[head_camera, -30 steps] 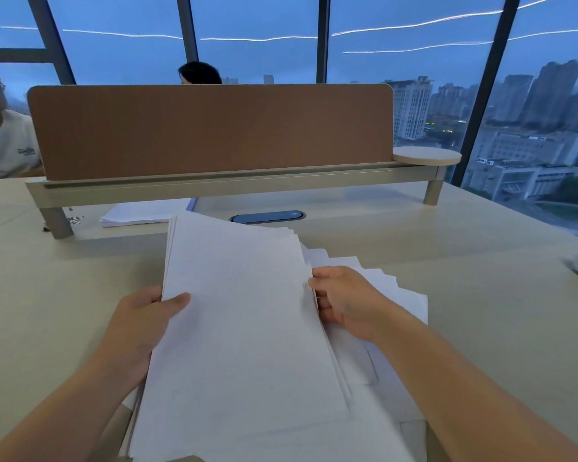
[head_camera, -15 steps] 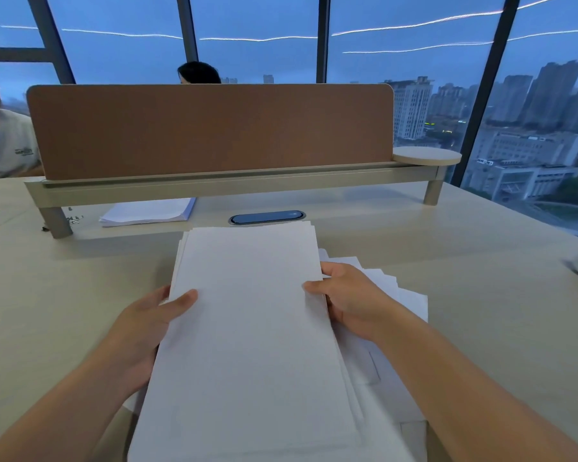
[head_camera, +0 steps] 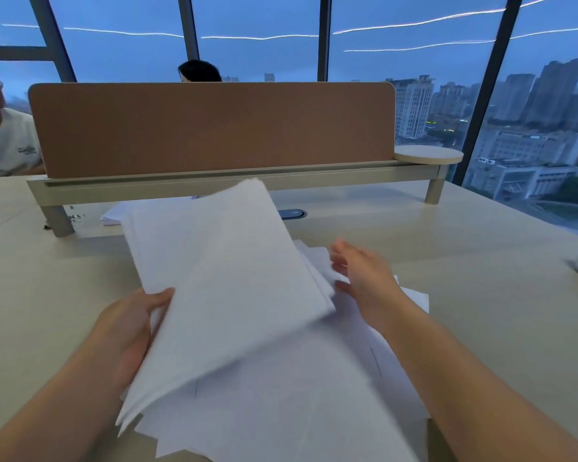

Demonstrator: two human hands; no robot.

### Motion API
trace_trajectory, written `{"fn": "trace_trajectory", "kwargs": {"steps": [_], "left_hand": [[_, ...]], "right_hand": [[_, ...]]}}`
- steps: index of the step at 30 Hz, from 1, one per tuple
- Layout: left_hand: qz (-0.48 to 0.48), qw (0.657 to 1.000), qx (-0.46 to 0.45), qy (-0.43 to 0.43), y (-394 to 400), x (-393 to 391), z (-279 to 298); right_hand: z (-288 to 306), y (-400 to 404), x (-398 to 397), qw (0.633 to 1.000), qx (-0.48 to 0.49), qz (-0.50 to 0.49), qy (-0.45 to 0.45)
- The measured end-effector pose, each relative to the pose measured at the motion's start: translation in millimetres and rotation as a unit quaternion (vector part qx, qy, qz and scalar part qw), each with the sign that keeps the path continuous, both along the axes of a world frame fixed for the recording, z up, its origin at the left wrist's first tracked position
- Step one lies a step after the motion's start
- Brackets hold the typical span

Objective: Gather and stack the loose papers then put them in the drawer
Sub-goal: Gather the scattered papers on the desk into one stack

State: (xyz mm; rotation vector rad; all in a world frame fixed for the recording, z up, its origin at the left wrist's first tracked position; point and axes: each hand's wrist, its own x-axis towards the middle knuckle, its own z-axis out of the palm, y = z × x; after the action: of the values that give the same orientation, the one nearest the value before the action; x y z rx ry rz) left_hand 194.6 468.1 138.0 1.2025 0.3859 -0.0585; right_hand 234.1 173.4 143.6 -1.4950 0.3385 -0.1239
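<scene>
Since half a second ago, the right hand point(head_camera: 361, 278) lets go of the gathered stack point(head_camera: 227, 281); its fingers are now straight and spread beside the stack's right edge. Left hand point(head_camera: 131, 325) pinches the left edge, and the stack tilts above loose papers point(head_camera: 314, 395) on the surface point(head_camera: 481, 311). Thin, limp, slippery sheets probably fan; better to hold both long edges.
</scene>
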Motion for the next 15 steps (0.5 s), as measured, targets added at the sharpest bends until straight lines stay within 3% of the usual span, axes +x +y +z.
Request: {"fn": "trace_trajectory", "kwargs": {"steps": [3,7,12,15], "left_hand": [[0.019,0.996,-0.080,0.021,-1,-1,2],[0.045,0.985,-0.165,-0.013,-7,1,-4],[0.035,0.993,-0.112,0.019,-12,0,2],[0.046,0.993,-0.105,0.027,-11,0,2]], "right_hand": [[5,-7,-1,0.999,0.026,-0.028,0.025],[8,-5,-4,0.988,0.143,-0.003,0.060],[1,1,-6,0.972,0.216,0.031,0.083],[-5,7,-13,0.973,0.149,0.158,0.073]]}}
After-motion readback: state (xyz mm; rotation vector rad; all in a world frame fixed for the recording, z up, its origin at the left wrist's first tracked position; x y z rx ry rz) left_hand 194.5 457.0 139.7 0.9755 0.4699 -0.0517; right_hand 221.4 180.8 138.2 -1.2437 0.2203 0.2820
